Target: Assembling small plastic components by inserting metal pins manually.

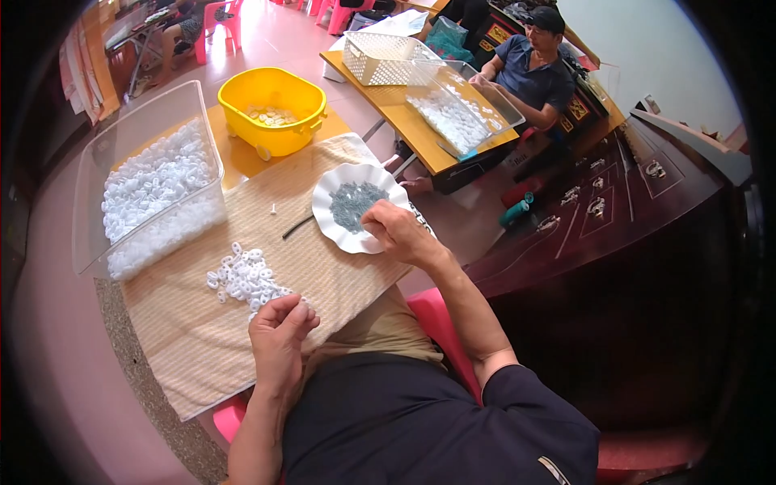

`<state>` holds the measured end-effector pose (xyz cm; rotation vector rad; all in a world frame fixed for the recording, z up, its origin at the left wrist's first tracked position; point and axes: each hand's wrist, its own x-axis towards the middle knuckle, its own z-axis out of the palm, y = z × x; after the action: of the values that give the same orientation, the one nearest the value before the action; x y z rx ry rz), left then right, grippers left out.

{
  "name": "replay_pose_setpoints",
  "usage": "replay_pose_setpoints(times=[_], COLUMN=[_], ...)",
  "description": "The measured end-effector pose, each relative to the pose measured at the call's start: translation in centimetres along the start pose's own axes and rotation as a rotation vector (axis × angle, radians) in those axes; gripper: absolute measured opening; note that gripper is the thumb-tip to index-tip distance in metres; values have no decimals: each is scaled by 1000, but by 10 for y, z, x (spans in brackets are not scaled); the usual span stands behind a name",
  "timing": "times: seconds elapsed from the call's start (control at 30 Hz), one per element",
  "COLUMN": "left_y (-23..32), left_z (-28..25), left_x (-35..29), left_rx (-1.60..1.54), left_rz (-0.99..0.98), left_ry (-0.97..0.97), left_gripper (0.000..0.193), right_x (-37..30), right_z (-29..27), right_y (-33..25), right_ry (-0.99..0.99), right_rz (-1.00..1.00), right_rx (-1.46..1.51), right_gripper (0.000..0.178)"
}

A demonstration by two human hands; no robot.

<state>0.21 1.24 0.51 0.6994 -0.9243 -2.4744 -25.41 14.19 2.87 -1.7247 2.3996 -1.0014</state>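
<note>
Over cloth (186,339), right hand (396,232) perhaps touches grey pieces (352,206).

Anything in left hand (281,327) or right hand (398,232) (both curled) indiscernible

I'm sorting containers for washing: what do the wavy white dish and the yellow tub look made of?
Wavy white dish: plastic or ceramic, the look leaves open; its fluted rim appears smooth, slightly shiny.
Yellow tub: probably plastic, semi-glossy, given its evenly coloured wall and rounded rim.

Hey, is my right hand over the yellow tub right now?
No, your right hand is at the white wavy-edged plate of small grey pieces, apart from the yellow tub.
</note>
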Motion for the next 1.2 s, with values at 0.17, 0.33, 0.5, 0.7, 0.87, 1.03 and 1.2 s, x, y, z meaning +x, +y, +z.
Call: replay_pose_setpoints(times=[0.17,0.33,0.5,0.7,0.87,1.03,1.2], left_y=[2,1,2,2,1,0,-1], left_z=[2,4,0,-3,-3,-4,-4], left_x=[0,7,6,5,5,6,6], left_rx=[62,25,0,-35,-48,-49,-79], left_rz=[-15,-20,-17,-37,-29,-24,-34], left_ry=[63,16,20,10,9,5,-4], left_gripper=[18,17,17,18,16,16,18], right_x=[2,2,-4,-16,-20,-23,-23], right_z=[11,9,35,61,70,77,78], right_y=[-4,-22,-39,-63,-72,-73,-73], right_ry=[76,173,78,-194,-250,-251,-264], right_rz=[29,19,108,244,320,322,323], right_rx=[63,162,545,909,1089,1122,1146], right_gripper=[6,5,3,9,12,12,12])
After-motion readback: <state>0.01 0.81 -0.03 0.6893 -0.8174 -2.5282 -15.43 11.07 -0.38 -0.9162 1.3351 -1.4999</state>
